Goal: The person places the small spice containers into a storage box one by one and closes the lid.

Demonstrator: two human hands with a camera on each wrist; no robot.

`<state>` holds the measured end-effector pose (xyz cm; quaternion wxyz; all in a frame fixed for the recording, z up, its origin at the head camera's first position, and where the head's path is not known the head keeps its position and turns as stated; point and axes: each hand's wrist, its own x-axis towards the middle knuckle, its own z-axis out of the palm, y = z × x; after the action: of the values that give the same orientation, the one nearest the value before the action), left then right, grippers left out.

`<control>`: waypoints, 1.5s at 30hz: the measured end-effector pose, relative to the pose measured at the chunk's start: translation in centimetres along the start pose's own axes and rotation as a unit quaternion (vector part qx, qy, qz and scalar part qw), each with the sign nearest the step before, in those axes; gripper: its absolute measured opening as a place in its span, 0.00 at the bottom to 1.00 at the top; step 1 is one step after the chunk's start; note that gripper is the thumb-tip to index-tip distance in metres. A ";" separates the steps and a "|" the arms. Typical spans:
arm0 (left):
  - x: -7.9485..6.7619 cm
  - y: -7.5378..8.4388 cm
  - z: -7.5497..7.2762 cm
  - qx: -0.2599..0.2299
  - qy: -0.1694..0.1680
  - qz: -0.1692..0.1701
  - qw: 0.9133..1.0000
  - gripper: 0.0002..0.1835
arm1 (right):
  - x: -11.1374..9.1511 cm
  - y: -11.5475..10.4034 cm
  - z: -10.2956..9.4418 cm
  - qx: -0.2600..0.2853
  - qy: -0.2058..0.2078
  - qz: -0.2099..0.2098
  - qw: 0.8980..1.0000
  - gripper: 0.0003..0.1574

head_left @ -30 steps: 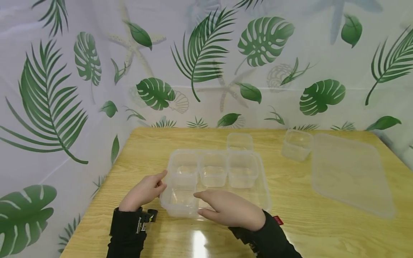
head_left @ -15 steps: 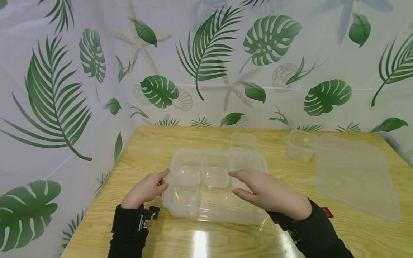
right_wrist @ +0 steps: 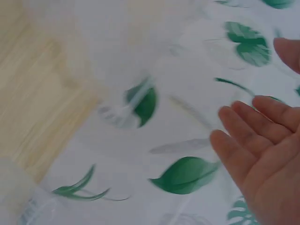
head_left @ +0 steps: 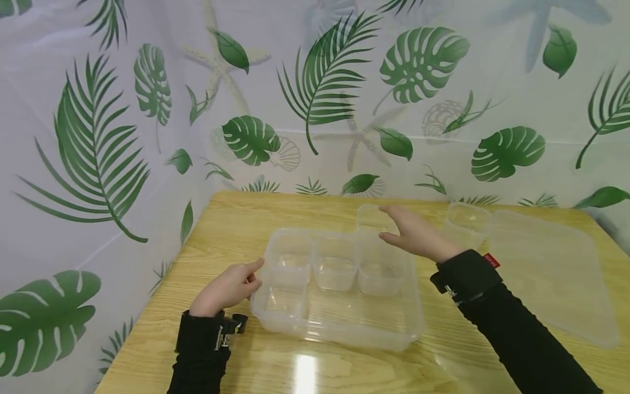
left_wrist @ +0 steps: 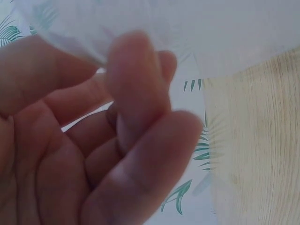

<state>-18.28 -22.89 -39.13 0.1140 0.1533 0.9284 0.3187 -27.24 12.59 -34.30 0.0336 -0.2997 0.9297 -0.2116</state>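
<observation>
A large clear plastic container [head_left: 364, 339] stands on the table with several small clear boxes in it: one at back left [head_left: 290, 249], one at front left [head_left: 285, 300], one in the middle [head_left: 336, 273] and one at right [head_left: 380, 282]. My left hand [head_left: 226, 287] holds the container's left side; in the left wrist view, bent fingers [left_wrist: 136, 70] meet its edge. Behind the container is another small clear box [head_left: 369, 218]. Over its right part hovers my right hand [head_left: 413, 235], fingers extended and thumb apart, gripping nothing in the right wrist view.
At back right stands one more small clear box [head_left: 465, 224]. Beside it a large flat translucent lid [head_left: 556, 279] lies on the wooden table [head_left: 256, 361]. A leaf-patterned sheet [head_left: 334, 164] covers the walls behind and to the left.
My right hand has moved from above the container's front, right and back to the small box behind it. The left hand stays at the container's left side.
</observation>
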 end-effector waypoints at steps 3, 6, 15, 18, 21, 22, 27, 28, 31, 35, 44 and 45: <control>0.1 0.0 0.1 -0.001 -0.001 0.003 1.000 0.26 | 1.1 1.9 0.5 -0.016 0.000 0.017 1.000 0.37; 0.1 0.2 0.1 0.001 -0.002 0.009 1.000 0.26 | 1.9 3.5 0.9 -0.033 -0.002 0.035 0.999 0.39; 0.4 0.3 0.0 0.003 -0.005 0.008 1.000 0.26 | 3.5 5.3 1.6 -0.060 -0.039 0.072 0.995 0.45; 0.4 0.3 0.1 -0.001 -0.005 0.008 1.000 0.26 | 3.9 5.5 1.8 -0.073 -0.051 0.072 0.993 0.45; 0.4 0.3 0.1 -0.006 -0.006 0.007 1.000 0.26 | 4.1 5.7 1.9 -0.081 -0.059 0.074 0.992 0.46; 0.4 0.3 0.1 -0.007 -0.006 0.007 1.000 0.26 | 4.1 5.8 2.0 -0.083 -0.062 0.076 0.992 0.46; 0.3 0.2 0.1 -0.007 -0.001 0.002 1.000 0.26 | 4.4 6.0 2.2 -0.069 -0.066 0.085 0.992 0.48; 0.3 0.2 0.1 -0.006 0.000 0.001 1.000 0.26 | 4.5 6.1 2.2 -0.066 -0.067 0.085 0.992 0.48; 0.3 0.1 0.1 -0.003 0.002 0.000 1.000 0.26 | 4.7 6.2 2.3 -0.060 -0.069 0.085 0.992 0.48; 0.2 0.0 0.0 -0.003 0.004 0.002 1.000 0.26 | 5.0 6.5 2.5 -0.051 -0.072 0.086 0.992 0.48; 0.1 -0.2 -0.1 -0.001 0.010 -0.003 1.000 0.26 | 5.5 6.7 2.9 -0.037 -0.065 0.087 0.993 0.49; 0.1 -0.2 -0.2 -0.001 0.011 -0.004 1.000 0.26 | 5.5 6.6 2.9 -0.039 -0.065 0.086 0.993 0.49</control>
<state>-18.43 -23.14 -39.17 0.1055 0.1463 0.9298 0.3208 -34.78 13.19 -39.36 0.1007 -0.2327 0.9554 -0.1517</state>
